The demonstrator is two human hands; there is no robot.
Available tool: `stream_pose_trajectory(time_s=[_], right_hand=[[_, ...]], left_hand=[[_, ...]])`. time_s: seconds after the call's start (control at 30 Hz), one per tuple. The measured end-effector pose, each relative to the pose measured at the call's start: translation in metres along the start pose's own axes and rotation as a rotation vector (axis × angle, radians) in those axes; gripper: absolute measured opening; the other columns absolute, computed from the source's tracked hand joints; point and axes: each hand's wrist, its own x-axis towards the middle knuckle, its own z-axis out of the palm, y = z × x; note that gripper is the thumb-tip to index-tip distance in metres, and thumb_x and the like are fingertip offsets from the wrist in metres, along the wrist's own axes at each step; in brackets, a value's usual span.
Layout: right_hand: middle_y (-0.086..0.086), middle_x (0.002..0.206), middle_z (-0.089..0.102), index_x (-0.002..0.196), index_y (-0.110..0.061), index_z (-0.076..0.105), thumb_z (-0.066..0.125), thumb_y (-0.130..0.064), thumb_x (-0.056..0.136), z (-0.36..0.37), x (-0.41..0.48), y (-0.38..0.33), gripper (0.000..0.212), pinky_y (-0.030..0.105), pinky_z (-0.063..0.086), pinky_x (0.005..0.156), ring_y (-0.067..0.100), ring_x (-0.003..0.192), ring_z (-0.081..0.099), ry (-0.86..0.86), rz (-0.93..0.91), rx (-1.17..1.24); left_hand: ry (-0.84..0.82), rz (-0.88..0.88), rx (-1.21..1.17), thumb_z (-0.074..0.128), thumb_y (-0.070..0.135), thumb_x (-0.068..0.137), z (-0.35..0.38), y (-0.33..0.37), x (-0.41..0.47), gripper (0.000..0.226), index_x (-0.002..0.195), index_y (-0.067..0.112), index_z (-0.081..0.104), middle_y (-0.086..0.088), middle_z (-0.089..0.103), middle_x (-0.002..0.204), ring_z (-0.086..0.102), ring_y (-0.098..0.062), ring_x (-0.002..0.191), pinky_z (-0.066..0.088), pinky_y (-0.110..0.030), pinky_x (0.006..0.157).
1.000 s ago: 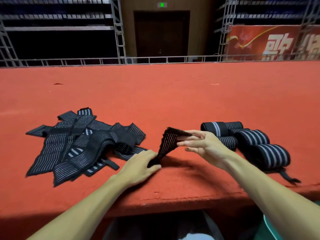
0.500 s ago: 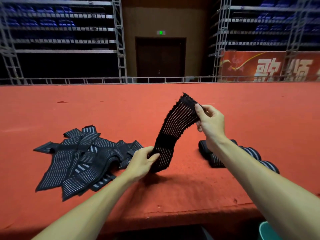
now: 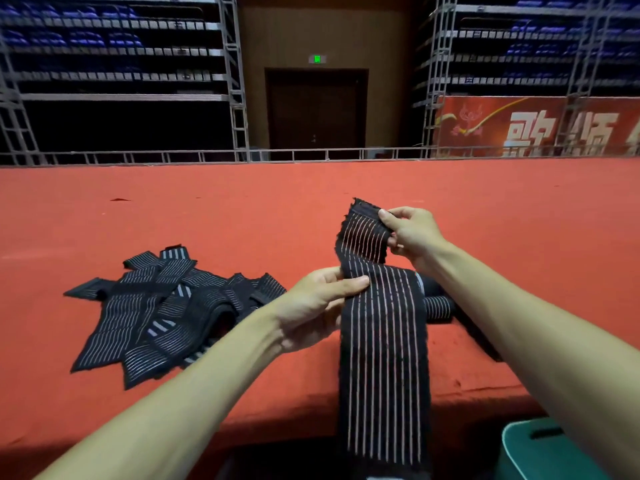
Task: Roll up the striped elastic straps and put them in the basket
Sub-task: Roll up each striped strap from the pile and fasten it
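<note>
Red table (image 3: 242,220): strap pile (image 3: 156,313) unchanged at left. Held strap (image 3: 382,358) now raised higher, hanging long past the front edge, beside the basket (image 3: 519,432). Left hand (image 3: 311,306) pinches mid-strap, right hand (image 3: 412,233) pinches the top end.

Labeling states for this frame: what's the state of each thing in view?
held strap: unrolled, held up, lower end hanging past the table edge
right hand: pinches its top end
left hand: grips its edge lower down
pile of straps: unrolled, heaped on the table
rolled straps: rolled, on the table, partly hidden
basket: below table edge, contents not visible
door: shut
</note>
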Motion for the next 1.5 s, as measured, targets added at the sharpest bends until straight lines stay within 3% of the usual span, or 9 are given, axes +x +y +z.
stream_pose_trajectory(time_s=[0.23,0.33,0.43,0.7,0.83,1.0,1.17,1.3,1.5], right_hand=[[0.013,0.084,0.062,0.104,-0.007,0.055,0.057,-0.011,0.096,0.002,0.021,0.067,0.009,0.021,0.044,0.036,0.013,0.044,0.059,-0.185,0.077,-0.445],[0.018,0.091,0.069,0.1,-0.011,0.061,0.062,-0.012,0.093,0.006,0.036,0.091,0.008,0.021,0.047,0.038,0.015,0.049,0.063,-0.162,0.043,-0.544],[0.02,0.087,0.071,0.097,-0.009,0.066,0.065,-0.012,0.09,0.013,0.057,0.111,0.008,0.026,0.054,0.042,0.02,0.054,0.067,-0.11,0.003,-0.605],[0.013,0.077,0.071,0.09,-0.015,0.07,0.068,-0.021,0.087,0.041,0.098,0.168,0.007,0.04,0.059,0.069,0.027,0.066,0.069,0.002,0.011,-0.688],[0.013,0.085,0.071,0.09,-0.014,0.07,0.069,-0.023,0.085,0.056,0.104,0.193,0.01,0.035,0.054,0.084,0.028,0.084,0.069,-0.005,0.065,-0.765],[0.015,0.118,0.05,0.12,-0.011,0.054,0.064,-0.02,0.086,0.064,0.088,0.183,0.038,0.035,0.039,0.094,0.032,0.111,0.051,0.026,0.004,-0.846],[0.01,0.107,0.054,0.109,-0.015,0.059,0.057,-0.013,0.084,0.084,0.055,0.167,0.025,0.035,0.041,0.092,0.029,0.104,0.054,-0.119,-0.186,-0.89],[-0.002,0.082,0.055,0.093,-0.017,0.067,0.061,-0.017,0.086,0.113,0.031,0.162,0.009,0.028,0.038,0.078,0.019,0.085,0.055,-0.317,-0.336,-0.89],[-0.008,0.084,0.048,0.103,-0.019,0.067,0.07,-0.02,0.082,0.165,0.032,0.177,0.021,0.021,0.042,0.082,0.007,0.075,0.052,-0.335,-0.28,-0.65]], left_hand=[[0.123,-0.273,0.369,0.048,0.025,0.099,-0.026,-0.084,0.037,0.029,0.114,0.002,0.058,-0.009,0.066,0.093,0.061,-0.015,0.072,0.054,-0.025,0.065],[0.206,-0.184,0.952,0.052,0.037,0.096,-0.051,-0.099,0.055,0.036,0.085,0.004,0.061,-0.005,0.06,0.074,0.048,-0.01,0.058,0.04,-0.022,0.055],[0.309,-0.089,1.206,0.061,0.045,0.087,-0.075,-0.102,0.066,0.034,0.064,0.021,0.052,0.008,0.054,0.066,0.049,-0.008,0.062,0.042,-0.029,0.064],[0.393,0.073,1.375,0.055,0.047,0.087,-0.134,-0.123,0.079,0.031,0.113,0.031,0.048,0.014,0.043,0.105,0.04,-0.006,0.105,0.028,-0.027,0.093],[0.683,0.073,1.26,0.053,0.026,0.089,-0.137,-0.125,0.085,0.016,0.105,0.025,0.054,0.012,0.045,0.097,0.045,-0.012,0.104,0.025,-0.027,0.09],[0.772,0.096,1.044,0.055,0.013,0.083,-0.141,-0.121,0.083,0.017,0.086,0.029,0.054,0.012,0.049,0.085,0.05,-0.011,0.089,0.039,-0.037,0.095],[0.703,0.12,1.062,0.05,0.016,0.083,-0.137,-0.116,0.064,0.015,0.083,0.029,0.058,0.007,0.055,0.087,0.054,-0.013,0.088,0.043,-0.039,0.09],[0.565,0.108,1.402,0.051,0.02,0.086,-0.154,-0.091,0.033,0.012,0.092,0.024,0.06,0.006,0.055,0.092,0.055,-0.015,0.092,0.042,-0.033,0.086],[0.55,0.125,1.448,0.039,0.025,0.083,-0.214,-0.088,-0.01,0.022,0.088,0.022,0.06,0.01,0.052,0.09,0.05,-0.009,0.094,0.042,-0.031,0.09]])
